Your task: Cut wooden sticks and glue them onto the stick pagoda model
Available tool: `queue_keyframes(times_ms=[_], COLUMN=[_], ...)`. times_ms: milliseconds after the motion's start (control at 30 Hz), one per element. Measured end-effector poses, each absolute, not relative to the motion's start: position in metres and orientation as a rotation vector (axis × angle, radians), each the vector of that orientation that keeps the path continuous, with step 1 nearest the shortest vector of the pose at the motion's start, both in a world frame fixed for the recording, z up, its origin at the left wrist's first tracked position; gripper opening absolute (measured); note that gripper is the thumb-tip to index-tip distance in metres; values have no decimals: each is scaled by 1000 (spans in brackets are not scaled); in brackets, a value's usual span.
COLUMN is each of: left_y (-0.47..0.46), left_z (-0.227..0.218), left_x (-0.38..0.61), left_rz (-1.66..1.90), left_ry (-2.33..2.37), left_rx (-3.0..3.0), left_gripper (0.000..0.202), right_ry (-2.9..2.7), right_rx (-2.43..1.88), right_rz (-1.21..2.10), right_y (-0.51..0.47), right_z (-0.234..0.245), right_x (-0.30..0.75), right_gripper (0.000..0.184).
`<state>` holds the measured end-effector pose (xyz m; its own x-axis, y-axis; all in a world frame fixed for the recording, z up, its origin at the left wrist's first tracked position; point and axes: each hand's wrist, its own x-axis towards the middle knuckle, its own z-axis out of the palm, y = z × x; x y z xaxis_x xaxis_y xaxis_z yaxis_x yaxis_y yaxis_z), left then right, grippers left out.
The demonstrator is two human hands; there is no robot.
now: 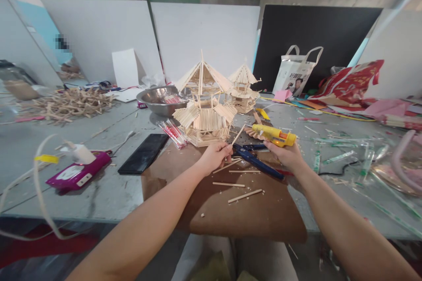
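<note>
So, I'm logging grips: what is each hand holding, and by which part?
The left hand pinches a stick near its lower end; the right hand holds the glue gun from below, exact grip hidden.

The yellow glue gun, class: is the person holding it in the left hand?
No, the right hand holds the yellow glue gun, while the left hand pinches a thin wooden stick.

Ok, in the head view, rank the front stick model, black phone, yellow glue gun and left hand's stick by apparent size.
1. Front stick model
2. Black phone
3. Yellow glue gun
4. Stick in the left hand
</note>
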<state>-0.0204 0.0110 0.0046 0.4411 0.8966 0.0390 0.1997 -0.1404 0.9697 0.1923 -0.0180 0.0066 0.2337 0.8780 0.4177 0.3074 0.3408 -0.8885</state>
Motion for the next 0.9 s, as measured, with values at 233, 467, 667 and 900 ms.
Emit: queue_keyframes(times_ms=[233, 467, 667, 900], left_y=[7, 7, 10, 16], left_z=[11, 30, 36, 38], left_x=[-22, -35, -43, -51], left_rz=[937, 1416, 1612, 1687], left_ry=[937, 893, 890, 860], left_rx=[1598, 1455, 1243, 1058], left_gripper=[27, 29, 27, 26], right_ry=[-1178, -1380, -1723, -1960], right_rx=[-1297, -1216, -1164, -1350], right_rz=[585, 570, 396, 104], right_y=[-11, -8, 11, 35], right_z=[1, 55, 126, 162], right_x=[201, 184, 140, 100], right_gripper=[27, 29, 36, 44])
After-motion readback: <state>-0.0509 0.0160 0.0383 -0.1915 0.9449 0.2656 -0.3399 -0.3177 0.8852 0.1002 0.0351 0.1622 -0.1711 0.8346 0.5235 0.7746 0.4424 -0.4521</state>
